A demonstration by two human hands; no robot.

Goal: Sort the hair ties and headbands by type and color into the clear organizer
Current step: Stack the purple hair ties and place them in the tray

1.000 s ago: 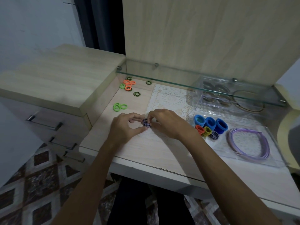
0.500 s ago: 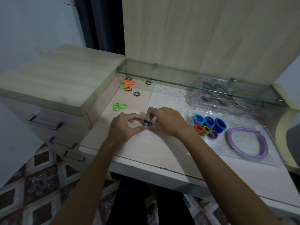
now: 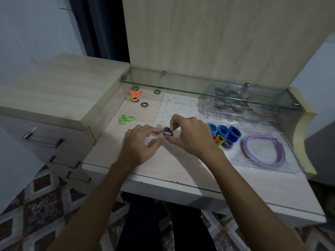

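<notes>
My right hand (image 3: 190, 135) pinches a small stack of purple-and-dark striped hair ties (image 3: 167, 132) between thumb and fingers, lifted just above the desk. The fingertips of my left hand (image 3: 142, 143) pinch the stack's left side. To the right, the clear organizer tray (image 3: 272, 168) holds three blue ties (image 3: 223, 130), orange and yellow ties (image 3: 219, 139), a striped tie (image 3: 227, 143) and purple headbands (image 3: 262, 151). Loose on the desk at the left lie green ties (image 3: 125, 119), orange ties (image 3: 135, 95) and green-and-black striped ties (image 3: 144, 104).
A glass shelf (image 3: 181, 82) runs across the back, low over the desk. Under it stand a clear box (image 3: 213, 113) with more ties and a gold headband (image 3: 262, 108). A lace doily (image 3: 177, 105) covers the middle. A drawer cabinet (image 3: 54, 95) rises at the left.
Both hands have lifted the striped stack a little and tipped it on edge. My left hand's grip has loosened toward the stack's left side.
</notes>
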